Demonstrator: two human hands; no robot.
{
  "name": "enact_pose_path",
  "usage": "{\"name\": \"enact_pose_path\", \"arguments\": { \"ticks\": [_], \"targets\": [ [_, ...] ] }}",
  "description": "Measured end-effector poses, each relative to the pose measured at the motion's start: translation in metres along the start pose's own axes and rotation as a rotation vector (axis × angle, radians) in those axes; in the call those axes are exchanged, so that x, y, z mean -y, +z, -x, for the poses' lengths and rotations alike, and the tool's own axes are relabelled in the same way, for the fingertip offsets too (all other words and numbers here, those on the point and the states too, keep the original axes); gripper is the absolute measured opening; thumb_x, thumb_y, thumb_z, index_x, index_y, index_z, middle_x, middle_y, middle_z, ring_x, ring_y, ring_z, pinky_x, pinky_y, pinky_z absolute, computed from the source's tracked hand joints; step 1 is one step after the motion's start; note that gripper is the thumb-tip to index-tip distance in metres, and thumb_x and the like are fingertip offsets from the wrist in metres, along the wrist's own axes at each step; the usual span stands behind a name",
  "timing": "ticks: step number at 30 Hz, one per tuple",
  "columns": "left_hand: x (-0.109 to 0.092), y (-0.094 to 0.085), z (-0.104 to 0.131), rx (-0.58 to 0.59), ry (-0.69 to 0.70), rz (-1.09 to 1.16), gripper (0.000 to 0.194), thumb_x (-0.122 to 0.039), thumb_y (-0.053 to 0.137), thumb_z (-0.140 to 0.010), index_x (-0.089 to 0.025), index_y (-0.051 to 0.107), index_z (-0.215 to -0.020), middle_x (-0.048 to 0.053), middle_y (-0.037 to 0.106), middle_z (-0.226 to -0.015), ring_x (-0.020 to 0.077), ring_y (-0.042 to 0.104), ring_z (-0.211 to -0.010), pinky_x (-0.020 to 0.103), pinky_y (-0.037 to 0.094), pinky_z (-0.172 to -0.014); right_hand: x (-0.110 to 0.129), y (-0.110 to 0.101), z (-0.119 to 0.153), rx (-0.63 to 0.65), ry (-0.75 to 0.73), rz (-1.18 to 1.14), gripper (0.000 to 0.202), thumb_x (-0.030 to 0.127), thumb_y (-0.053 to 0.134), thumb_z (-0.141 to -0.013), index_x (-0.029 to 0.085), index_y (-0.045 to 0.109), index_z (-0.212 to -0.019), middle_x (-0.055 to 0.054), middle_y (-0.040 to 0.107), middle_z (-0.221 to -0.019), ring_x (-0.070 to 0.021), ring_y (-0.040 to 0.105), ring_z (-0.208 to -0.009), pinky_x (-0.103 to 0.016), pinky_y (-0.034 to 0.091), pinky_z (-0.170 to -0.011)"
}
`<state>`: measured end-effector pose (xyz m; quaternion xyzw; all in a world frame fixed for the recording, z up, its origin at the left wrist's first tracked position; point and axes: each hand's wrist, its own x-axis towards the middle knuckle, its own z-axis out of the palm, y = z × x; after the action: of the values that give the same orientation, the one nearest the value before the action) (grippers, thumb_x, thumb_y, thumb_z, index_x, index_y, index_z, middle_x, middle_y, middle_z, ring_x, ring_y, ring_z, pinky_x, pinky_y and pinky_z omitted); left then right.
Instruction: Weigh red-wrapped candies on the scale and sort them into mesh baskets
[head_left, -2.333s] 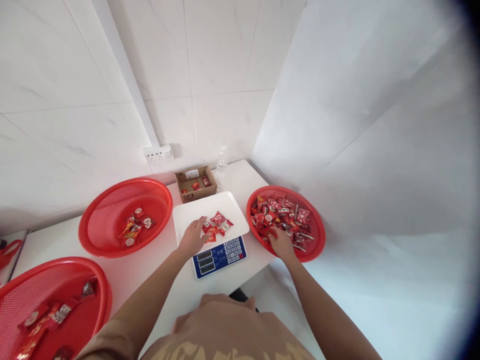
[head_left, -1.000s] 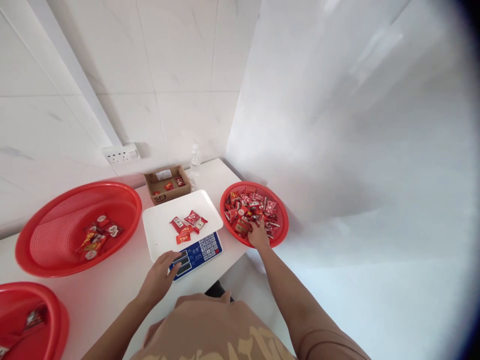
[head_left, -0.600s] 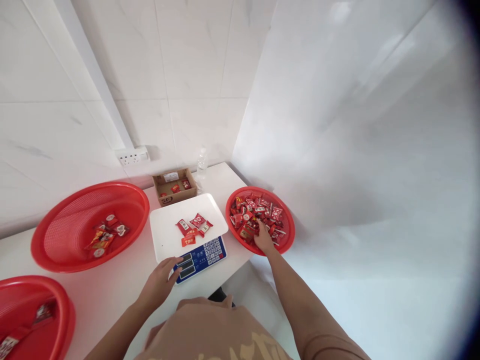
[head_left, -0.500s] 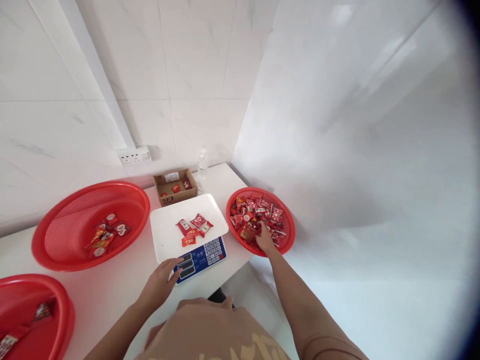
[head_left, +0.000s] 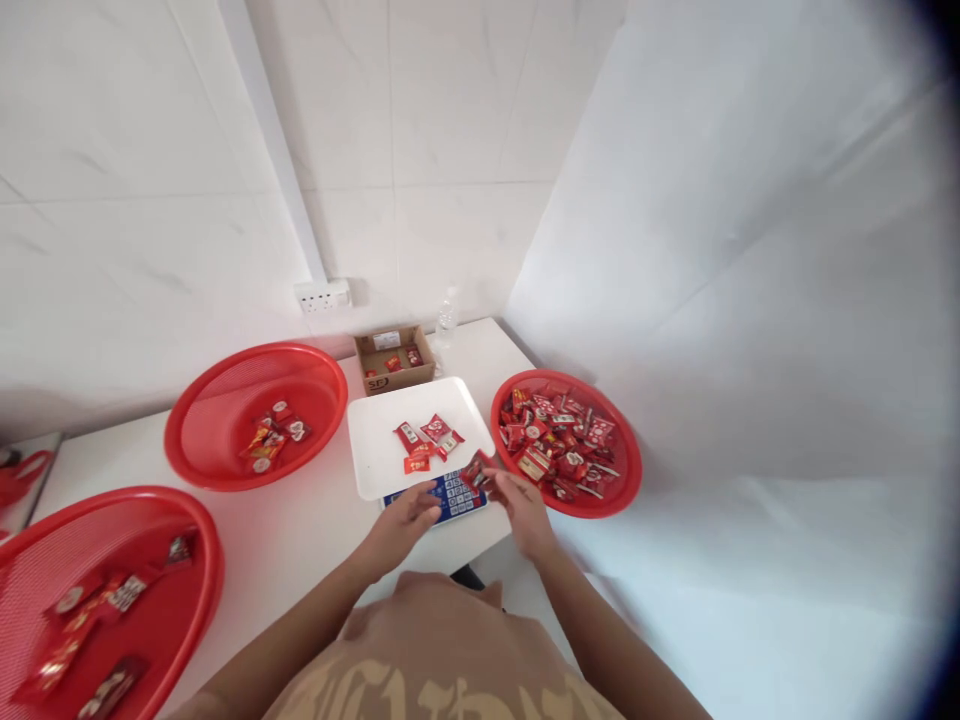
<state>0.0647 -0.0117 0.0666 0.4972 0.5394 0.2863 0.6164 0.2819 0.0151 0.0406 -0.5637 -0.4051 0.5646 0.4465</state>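
Note:
My right hand (head_left: pixel 525 512) pinches a dark red snack packet (head_left: pixel 477 469) above the keypad of the digital scale (head_left: pixel 456 508). My left hand (head_left: pixel 400 528) hovers at the scale's near edge over its display, fingers apart and holding nothing. On the scale's white tray (head_left: pixel 371 455) lie several small red packets (head_left: pixel 411 437), grouped towards the right. Right of the scale, a red plastic basket (head_left: pixel 628 450) is heaped with red packets (head_left: pixel 559 430).
Two more red baskets, a rear one (head_left: pixel 180 430) and a nearer one (head_left: pixel 214 580), hold several packets at left. Behind the scale stand a small cardboard box (head_left: pixel 409 379) with packets inside and a clear plastic bottle (head_left: pixel 448 318). A wall socket (head_left: pixel 322 295) is above.
My right hand has come out of the right basket, bringing a dark red packet over the scale. My left hand has shifted slightly along the scale. The view has turned left.

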Motion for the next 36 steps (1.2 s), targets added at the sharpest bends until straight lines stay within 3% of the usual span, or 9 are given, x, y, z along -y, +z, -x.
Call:
{"name": "enact_pose_path", "arguments": {
  "ticks": [2, 5, 9, 13, 19, 24, 27, 31, 36],
  "targets": [
    [-0.005, 0.01, 0.0, 0.082, -0.033, 0.145, 0.043, -0.047, 0.055, -0.08, -0.019, 0.051, -0.113, 0.01, 0.064, -0.106, 0.0181, 0.063, -0.09, 0.035, 0.052, -0.077, 0.003, 0.026, 0.018, 0.173, 0.029, 0.071, 0.041, 0.057, 0.057, -0.075, 0.019, 0.069, -0.084, -0.005, 0.067, -0.077, -0.0193, 0.06, -0.076, -0.035, 0.048, -0.074],
    [0.0, 0.016, 0.003, 0.119, -0.05, 0.159, 0.03, -0.045, 0.053, -0.081, -0.018, 0.049, -0.093, 0.003, 0.061, -0.085, 0.011, 0.058, -0.065, 0.029, 0.05, -0.063, 0.001, 0.046, 0.034, 0.253, 0.058, 0.149, 0.038, 0.057, 0.058, -0.074, 0.02, 0.06, -0.072, -0.001, 0.063, -0.067, -0.0166, 0.058, -0.067, -0.032, 0.047, -0.069],
    [0.019, 0.015, 0.007, 0.188, -0.051, 0.007, 0.02, -0.037, 0.053, -0.079, -0.02, 0.044, -0.086, -0.003, 0.057, -0.072, 0.0089, 0.052, -0.051, 0.025, 0.044, -0.051, -0.012, 0.048, 0.035, 0.282, 0.161, 0.123, 0.04, 0.052, 0.065, -0.068, 0.021, 0.053, -0.089, 0.004, 0.059, -0.063, -0.0127, 0.054, -0.055, -0.028, 0.044, -0.057],
    [0.033, 0.015, 0.005, 0.171, -0.108, -0.02, 0.024, -0.036, 0.055, -0.077, -0.022, 0.041, -0.09, -0.006, 0.056, -0.063, 0.0093, 0.05, -0.046, 0.024, 0.04, -0.048, -0.022, 0.047, 0.03, 0.367, 0.199, 0.188, 0.033, 0.049, 0.065, -0.068, 0.019, 0.052, -0.075, 0.005, 0.056, -0.058, -0.0104, 0.051, -0.05, -0.026, 0.041, -0.054],
    [0.032, 0.01, -0.001, -0.108, -0.114, 0.041, 0.045, -0.044, 0.057, -0.076, -0.021, 0.039, -0.109, -0.007, 0.052, -0.062, 0.0112, 0.052, -0.053, 0.027, 0.043, -0.055, -0.019, 0.055, 0.003, 0.152, 0.174, 0.097, 0.031, 0.048, 0.065, -0.068, 0.019, 0.055, -0.073, 0.002, 0.06, -0.062, -0.0121, 0.055, -0.055, -0.028, 0.046, -0.058],
    [0.029, -0.004, 0.001, -0.174, -0.106, 0.073, 0.044, -0.043, 0.053, -0.079, -0.019, 0.041, -0.113, -0.004, 0.055, -0.067, 0.0129, 0.055, -0.062, 0.03, 0.047, -0.065, -0.003, 0.057, -0.028, 0.079, 0.188, 0.026, 0.04, 0.042, 0.056, -0.075, 0.021, 0.055, -0.109, -0.005, 0.066, -0.097, -0.0171, 0.064, -0.079, -0.033, 0.052, -0.073],
    [0.035, -0.008, 0.004, -0.178, -0.097, 0.005, 0.041, -0.04, 0.052, -0.081, -0.018, 0.044, -0.114, -0.002, 0.058, -0.071, 0.0146, 0.057, -0.065, 0.033, 0.048, -0.067, 0.0, 0.047, -0.037, 0.032, 0.047, 0.361, 0.047, 0.035, 0.049, -0.079, 0.023, 0.05, -0.124, -0.007, 0.061, -0.118, -0.0193, 0.063, -0.091, -0.037, 0.05, -0.083],
    [0.049, -0.014, 0.01, -0.191, 0.019, -0.338, 0.035, -0.031, 0.048, -0.083, -0.02, 0.051, -0.115, 0.005, 0.065, -0.089, 0.0201, 0.061, -0.086, 0.038, 0.049, -0.08, -0.008, 0.014, -0.038, -0.091, -0.245, 0.831, 0.047, 0.028, 0.042, -0.081, 0.018, 0.052, -0.126, -0.011, 0.054, -0.13, -0.0241, 0.048, -0.119, -0.04, 0.037, -0.103],
    [0.061, -0.02, 0.006, -0.166, 0.305, -0.808, 0.042, -0.025, 0.05, -0.083, -0.021, 0.052, -0.125, 0.011, 0.051, -0.135, 0.0283, 0.039, -0.13, 0.049, 0.034, -0.106, -0.026, -0.04, -0.027, -0.238, -0.07, 1.267, 0.052, 0.035, 0.038, -0.087, 0.017, 0.042, -0.136, -0.013, 0.039, -0.144, -0.0292, 0.029, -0.135, -0.051, 0.025, -0.107]
  ]
}}
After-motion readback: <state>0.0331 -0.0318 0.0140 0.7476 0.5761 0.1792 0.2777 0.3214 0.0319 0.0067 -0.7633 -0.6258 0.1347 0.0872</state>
